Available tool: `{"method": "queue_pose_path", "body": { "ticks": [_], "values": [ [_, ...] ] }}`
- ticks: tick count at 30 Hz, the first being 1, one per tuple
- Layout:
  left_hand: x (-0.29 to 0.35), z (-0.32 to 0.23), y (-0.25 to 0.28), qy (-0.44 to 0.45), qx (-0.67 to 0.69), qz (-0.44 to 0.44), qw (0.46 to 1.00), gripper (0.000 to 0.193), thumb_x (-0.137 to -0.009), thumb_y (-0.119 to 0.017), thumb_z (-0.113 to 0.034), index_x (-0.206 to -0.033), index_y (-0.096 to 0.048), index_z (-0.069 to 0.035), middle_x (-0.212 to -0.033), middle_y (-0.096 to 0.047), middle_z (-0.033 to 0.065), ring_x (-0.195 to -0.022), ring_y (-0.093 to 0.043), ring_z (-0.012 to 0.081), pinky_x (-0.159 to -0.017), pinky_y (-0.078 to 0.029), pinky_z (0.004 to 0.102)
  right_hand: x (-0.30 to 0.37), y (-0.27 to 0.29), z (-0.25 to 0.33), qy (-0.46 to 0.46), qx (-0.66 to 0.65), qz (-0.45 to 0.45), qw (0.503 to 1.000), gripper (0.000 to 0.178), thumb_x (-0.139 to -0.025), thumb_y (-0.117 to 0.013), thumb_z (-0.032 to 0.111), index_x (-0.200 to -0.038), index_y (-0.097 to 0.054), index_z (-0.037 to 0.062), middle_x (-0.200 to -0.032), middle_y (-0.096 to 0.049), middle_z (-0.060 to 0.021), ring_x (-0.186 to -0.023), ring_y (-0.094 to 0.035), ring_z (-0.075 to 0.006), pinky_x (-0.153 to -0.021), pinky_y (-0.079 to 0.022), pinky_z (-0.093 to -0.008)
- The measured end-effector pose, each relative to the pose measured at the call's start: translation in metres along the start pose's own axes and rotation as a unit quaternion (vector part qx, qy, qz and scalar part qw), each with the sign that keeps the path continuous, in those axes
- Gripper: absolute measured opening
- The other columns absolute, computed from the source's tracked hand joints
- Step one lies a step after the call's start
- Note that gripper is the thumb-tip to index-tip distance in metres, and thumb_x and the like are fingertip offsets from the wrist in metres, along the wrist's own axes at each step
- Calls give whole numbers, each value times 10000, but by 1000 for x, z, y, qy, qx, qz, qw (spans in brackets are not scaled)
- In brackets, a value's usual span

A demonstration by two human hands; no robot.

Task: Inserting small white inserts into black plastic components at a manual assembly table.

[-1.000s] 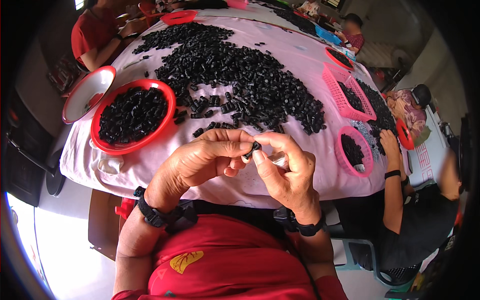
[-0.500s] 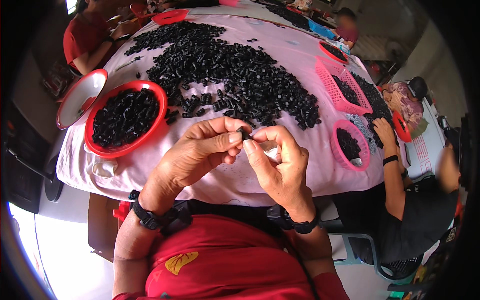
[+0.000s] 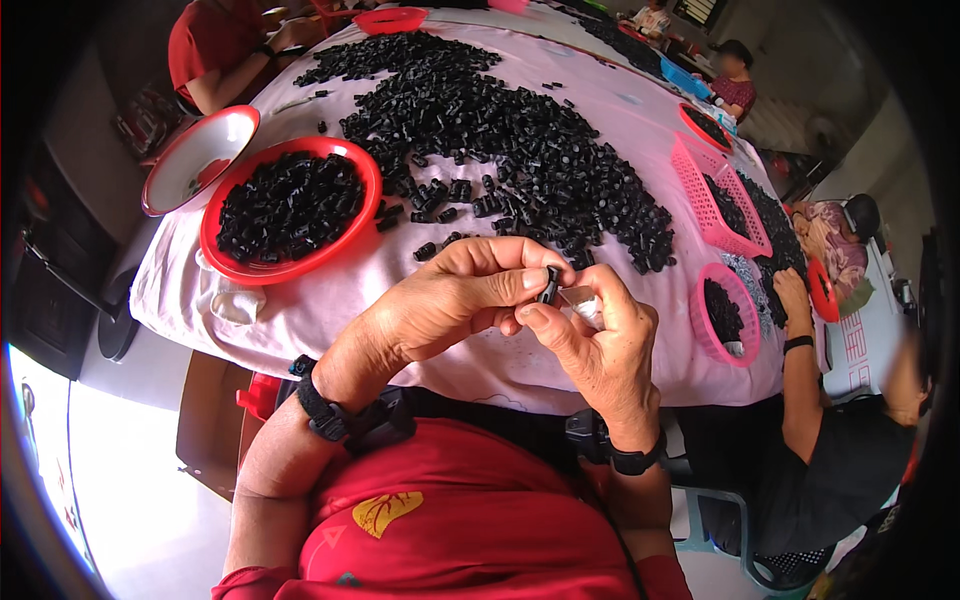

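Observation:
Between the thumb and fingers of my left hand (image 3: 450, 295), a small black cylindrical part (image 3: 549, 286) is pinched with one end up. My right hand (image 3: 600, 335) is closed on a thin, flat, blade-like piece with white wrapping (image 3: 586, 309), its tip pointing at the black part. That piece is partly hidden by the fingers, so its exact kind is unclear. Both hands are close together over the table's near edge. Beyond them spreads a large heap of similar black parts (image 3: 520, 150), with a few loose ones beside my left hand.
To the left, a red basin (image 3: 374, 205) holds black parts, beside a white red-rimmed basin (image 3: 215, 150). A pink basket (image 3: 735, 240) and a round pink basket (image 3: 752, 345) stand right, near a co-worker's hand (image 3: 793, 300). Pink cloth (image 3: 330, 310) covers the table.
The whole view has shifted, so the table things sit further right. My right thumb has drawn back a little from the black part, and the thin piece in my right hand shows more.

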State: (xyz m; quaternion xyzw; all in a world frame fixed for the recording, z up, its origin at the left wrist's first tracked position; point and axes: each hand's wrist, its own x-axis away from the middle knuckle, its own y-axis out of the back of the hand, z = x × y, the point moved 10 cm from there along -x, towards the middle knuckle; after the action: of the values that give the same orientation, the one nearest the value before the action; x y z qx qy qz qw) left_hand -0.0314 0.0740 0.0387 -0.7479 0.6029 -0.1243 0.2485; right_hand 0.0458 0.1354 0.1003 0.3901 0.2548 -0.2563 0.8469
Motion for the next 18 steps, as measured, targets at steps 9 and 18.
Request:
{"method": "queue_pose_path", "body": {
  "ticks": [9,18],
  "values": [
    [1,1,-3,-8,21,19,1000,300,-929,-587,-211,-1155,-595,-14,-995,-622,23,-756,-538,56,-642,-426,195,1,0,-6,-16,58,24,998,440,-758,-761,436,-770,-555,47,-497,-478,-36,-413,-475,-126,-400,-361,-285],
    [0,1,-3,-9,12,19,1000,306,-933,-580,-218,-1159,-597,-13,-1002,-628,29,-739,-533,52,-638,-425,195,1,0,-1,10,72,8,997,451,-785,-745,424,-765,-549,19,-540,-543,-51,-463,-507,-102,-445,-401,-263]
  ]
}}
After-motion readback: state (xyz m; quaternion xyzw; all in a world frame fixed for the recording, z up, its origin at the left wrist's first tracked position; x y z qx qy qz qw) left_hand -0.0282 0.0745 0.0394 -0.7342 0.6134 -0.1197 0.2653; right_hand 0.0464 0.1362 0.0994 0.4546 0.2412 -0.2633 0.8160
